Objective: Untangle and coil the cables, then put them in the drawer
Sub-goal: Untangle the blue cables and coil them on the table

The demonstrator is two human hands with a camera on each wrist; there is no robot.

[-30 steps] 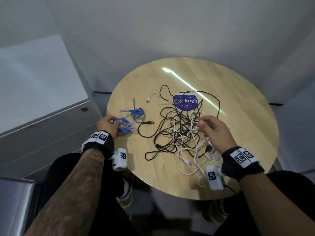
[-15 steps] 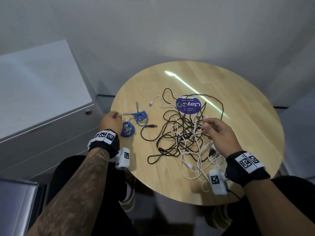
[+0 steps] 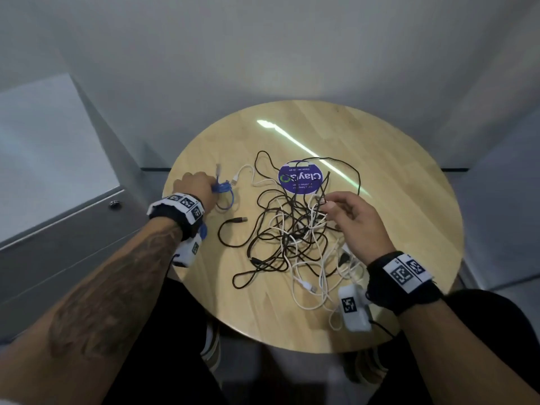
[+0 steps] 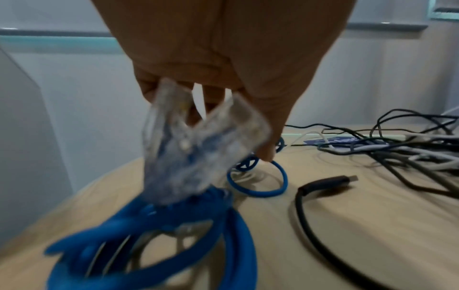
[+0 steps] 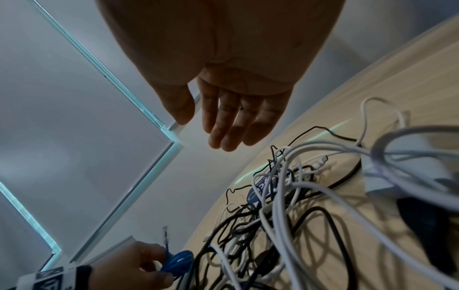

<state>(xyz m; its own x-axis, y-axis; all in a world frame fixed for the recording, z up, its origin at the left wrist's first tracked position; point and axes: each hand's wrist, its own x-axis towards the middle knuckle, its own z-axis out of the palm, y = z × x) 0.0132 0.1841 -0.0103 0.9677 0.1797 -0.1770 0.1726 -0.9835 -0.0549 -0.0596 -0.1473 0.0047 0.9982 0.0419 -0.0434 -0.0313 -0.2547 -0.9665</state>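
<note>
My left hand (image 3: pixel 194 185) is at the table's far left, fingers curled. It pinches the clear plugs (image 4: pixel 198 147) of a coiled blue cable (image 4: pixel 154 225), which hangs under the palm. Its fingertips reach a second blue coil (image 3: pixel 222 187) (image 4: pixel 258 194) lying on the table. A tangle of black and white cables (image 3: pixel 292 229) fills the middle. My right hand (image 3: pixel 353 217) hovers over the tangle's right side; in the right wrist view its fingers (image 5: pixel 223 127) are straight and hold nothing. The grey drawer cabinet (image 3: pixel 58 229) stands left of the table, drawers closed.
The round wooden table (image 3: pixel 394 171) carries a purple round sticker (image 3: pixel 301 178) under the far cables. A black USB plug (image 3: pixel 239 219) lies loose between the blue coil and the tangle. The cabinet's knob (image 3: pixel 114 204) faces the table. My knees are below the near edge.
My left hand has moved forward from the table's left edge to the second blue coil, taking the first coil along. My right hand stays over the tangle.
</note>
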